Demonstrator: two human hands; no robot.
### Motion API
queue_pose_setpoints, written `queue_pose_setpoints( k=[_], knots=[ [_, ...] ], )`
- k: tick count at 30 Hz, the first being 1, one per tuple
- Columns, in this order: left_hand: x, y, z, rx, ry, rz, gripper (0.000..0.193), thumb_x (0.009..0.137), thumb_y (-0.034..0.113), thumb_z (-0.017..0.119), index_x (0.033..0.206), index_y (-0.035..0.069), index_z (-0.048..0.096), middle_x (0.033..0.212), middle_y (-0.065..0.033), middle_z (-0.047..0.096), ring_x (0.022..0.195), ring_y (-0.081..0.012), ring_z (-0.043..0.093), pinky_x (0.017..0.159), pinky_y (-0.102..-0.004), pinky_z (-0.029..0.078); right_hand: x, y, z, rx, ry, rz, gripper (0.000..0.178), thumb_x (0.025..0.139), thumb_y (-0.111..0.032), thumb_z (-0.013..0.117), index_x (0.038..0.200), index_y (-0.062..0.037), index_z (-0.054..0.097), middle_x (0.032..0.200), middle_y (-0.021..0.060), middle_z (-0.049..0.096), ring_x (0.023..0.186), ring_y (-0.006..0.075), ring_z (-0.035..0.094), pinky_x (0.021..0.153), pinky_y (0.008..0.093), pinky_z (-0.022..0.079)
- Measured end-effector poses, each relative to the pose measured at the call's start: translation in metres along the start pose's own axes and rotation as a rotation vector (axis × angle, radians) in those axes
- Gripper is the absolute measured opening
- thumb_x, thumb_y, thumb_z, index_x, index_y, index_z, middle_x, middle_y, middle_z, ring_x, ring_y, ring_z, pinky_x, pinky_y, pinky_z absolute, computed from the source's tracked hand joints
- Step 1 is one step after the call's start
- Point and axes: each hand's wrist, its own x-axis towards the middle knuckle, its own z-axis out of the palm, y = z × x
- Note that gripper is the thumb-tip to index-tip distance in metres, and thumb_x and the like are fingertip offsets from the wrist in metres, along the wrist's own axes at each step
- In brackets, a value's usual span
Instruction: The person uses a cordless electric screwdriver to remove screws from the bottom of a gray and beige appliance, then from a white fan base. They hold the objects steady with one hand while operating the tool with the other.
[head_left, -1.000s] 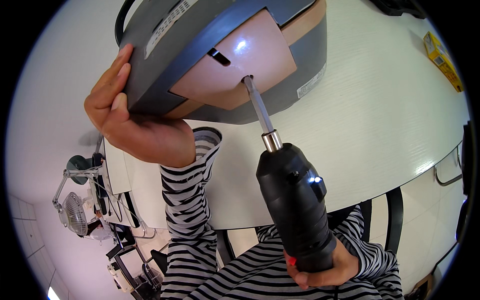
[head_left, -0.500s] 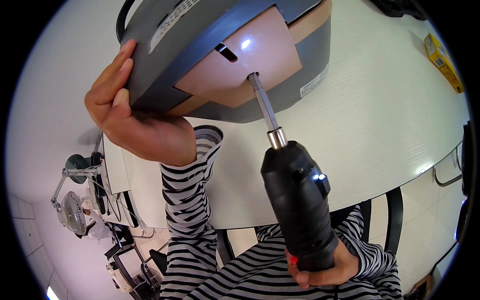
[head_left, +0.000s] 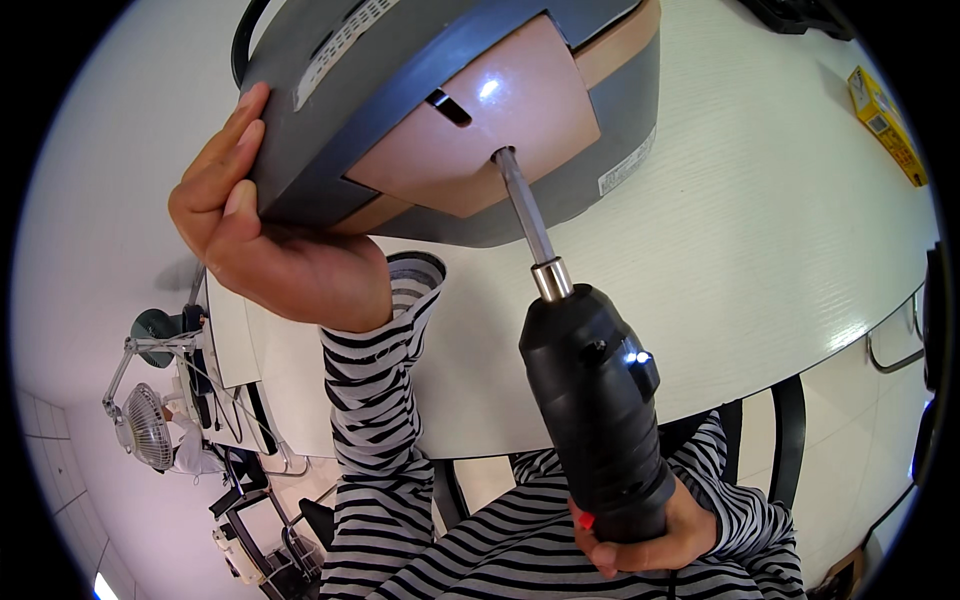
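A dark grey appliance with a rose-gold panel [head_left: 470,120], shaped like a rice cooker, is tilted up on the white table. My left hand [head_left: 285,255] grips its lower left corner, fingers spread along the side and thumb bent at the edge. Low in the view, my right hand [head_left: 665,535] is wrapped round the handle of a black electric screwdriver [head_left: 590,390]. Its long steel bit [head_left: 527,205] reaches into a round hole in the panel, which hides the tip. The tool's small lamps are lit, and a bright spot shows on the panel beside a dark slot.
The white table [head_left: 760,230] curves round to the right. On it lie a yellow box [head_left: 886,125] near the right edge and a black object [head_left: 797,15] at the far edge. A desk lamp [head_left: 146,425], a fan and a person in white are in the left background.
The appliance and the electric screwdriver have shifted very slightly left, with the bit still in the hole. In the left background the person in white has changed posture.
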Motion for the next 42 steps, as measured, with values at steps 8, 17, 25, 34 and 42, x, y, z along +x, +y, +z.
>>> queue_pose_setpoints(
  k=[8, 17, 25, 34, 42],
  knots=[
    [-0.0011, -0.0008, 0.0006, -0.021, 0.02, -0.002, 0.03, 0.081, 0.022, 0.03, 0.089, 0.003, 0.051, 0.1, -0.019, 0.058, 0.096, -0.0284, 0.058, 0.086, -0.0387, 0.05, 0.0012, -0.0015, 0.0007, -0.01, -0.003, -0.009, 0.025, 0.07, -0.006, 0.066, 0.091, -0.0027, 0.051, 0.074, 0.0011, 0.055, 0.07, 0.0098, 0.052, 0.068, 0.0257, 0.041],
    [-0.0009, -0.0013, 0.0008, -0.002, 0.012, 0.016, 0.03, 0.081, 0.022, 0.029, 0.089, 0.003, 0.051, 0.099, -0.0192, 0.058, 0.095, -0.0281, 0.058, 0.085, -0.0383, 0.05, 0.0019, -0.0007, 0.0011, -0.027, 0.0, -0.016, 0.023, 0.071, -0.006, 0.065, 0.089, -0.0026, 0.051, 0.073, 0.0013, 0.055, 0.069, 0.0101, 0.051, 0.067, 0.0259, 0.04],
    [-0.0015, -0.0022, 0.0012, -0.011, 0.026, 0.012, 0.03, 0.081, 0.022, 0.03, 0.088, 0.003, 0.051, 0.099, -0.0195, 0.058, 0.094, -0.028, 0.059, 0.084, -0.038, 0.051, 0.0031, -0.0015, 0.0003, -0.03, 0.0, -0.027, 0.022, 0.071, -0.006, 0.065, 0.089, -0.0027, 0.052, 0.073, 0.001, 0.055, 0.068, 0.0099, 0.051, 0.067, 0.0253, 0.04],
    [-0.0022, -0.0022, 0.0012, -0.004, 0.028, 0.008, 0.029, 0.081, 0.022, 0.03, 0.087, 0.004, 0.051, 0.099, -0.0185, 0.059, 0.094, -0.0285, 0.059, 0.082, -0.0388, 0.052, 0.0025, 0.0, -0.0018, -0.009, -0.002, -0.003, 0.024, 0.07, -0.006, 0.065, 0.089, -0.002, 0.052, 0.071, 0.0009, 0.056, 0.066, 0.0093, 0.051, 0.065, 0.0247, 0.041],
    [-0.0023, -0.0011, 0.0081, -0.03, 0.058, 0.005, 0.03, 0.081, 0.021, 0.029, 0.087, 0.001, 0.052, 0.097, -0.0206, 0.058, 0.092, -0.0293, 0.059, 0.084, -0.0378, 0.05, 0.0026, -0.003, -0.0038, 0.032, -0.032, -0.027, 0.023, 0.071, -0.004, 0.064, 0.091, -0.0009, 0.052, 0.073, 0.002, 0.056, 0.066, 0.0099, 0.052, 0.064, 0.0246, 0.041]
  ],
)
